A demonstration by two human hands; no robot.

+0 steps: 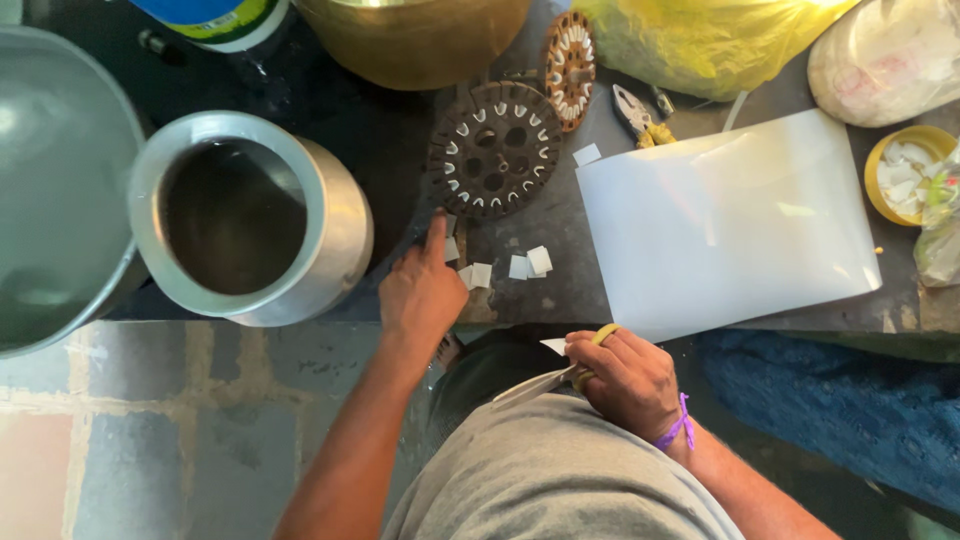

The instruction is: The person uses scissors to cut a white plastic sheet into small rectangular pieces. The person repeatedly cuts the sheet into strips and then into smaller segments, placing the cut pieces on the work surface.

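Note:
My left hand [422,288] reaches onto the dark bench, its index finger touching small white paper squares [478,268] just below a round rusty stator core [494,150] with white slips in its slots. My right hand [625,378] sits near my lap, closed on yellow-handled scissors [560,378] whose blades point left, with a small white paper piece [553,346] at my fingertips. A large white sheet [725,222] lies on the bench to the right.
A metal pot [335,240] and a large grey basin [60,180] stand left. A second stator [570,65], pliers [637,115], a brass vessel [415,45], a yellow bag [700,40] and a yellow lid of paper bits [905,172] sit behind.

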